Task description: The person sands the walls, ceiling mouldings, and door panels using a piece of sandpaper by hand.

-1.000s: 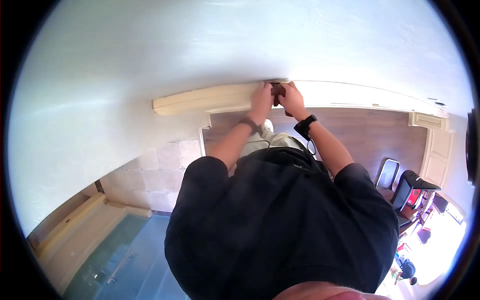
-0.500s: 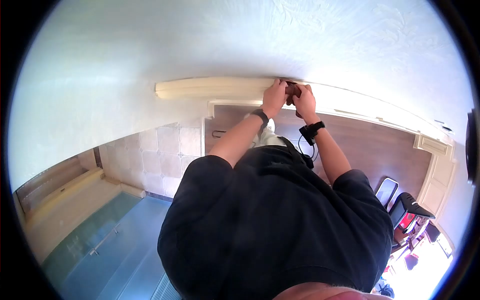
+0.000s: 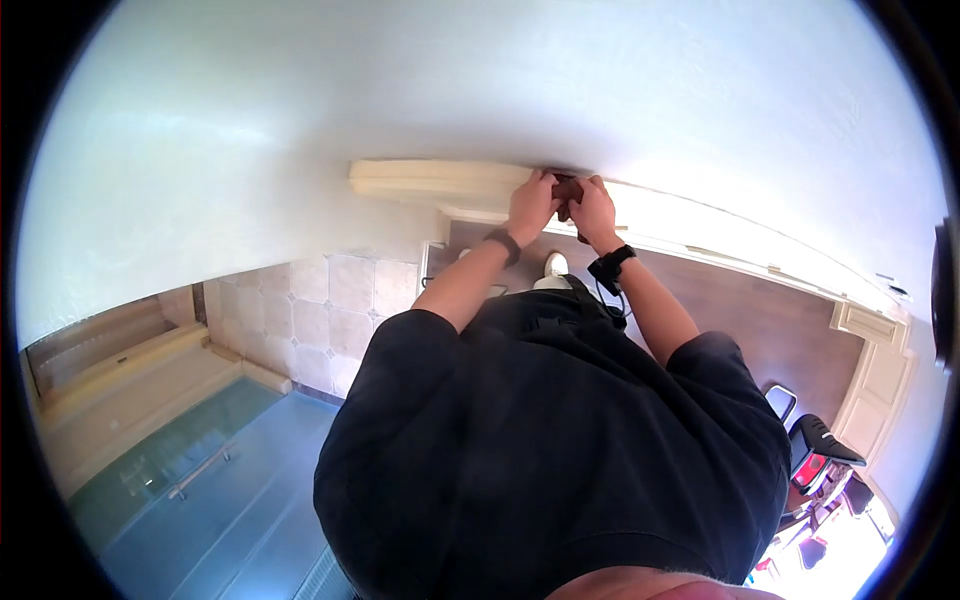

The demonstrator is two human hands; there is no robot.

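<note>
My left hand point(image 3: 532, 207) and my right hand point(image 3: 595, 212) are close together at a long cream ledge point(image 3: 430, 179) along the wall. Between them, gripped by the fingers of both, is a dark brown cloth point(image 3: 568, 191). It is bunched up, and a fold hangs below my right hand. The cloth lies against the top of the ledge, near the wall. Dark bands circle both wrists, and a black device point(image 3: 610, 264) with a cable is on the right one.
A pale wall point(image 3: 480, 90) rises behind the ledge. Below are a brown floor point(image 3: 690, 275), beige tiles point(image 3: 345, 305) and a white shoe point(image 3: 556, 264). At lower left is a blue-green glass panel point(image 3: 260, 480) with a metal handle point(image 3: 200, 472). Several items, one a black shoe point(image 3: 828, 440), stand at right.
Both hands, with the brown cloth, have shifted left along the ledge, nearer its left end. The view has moved slightly, and a white shoe shows more clearly below.
</note>
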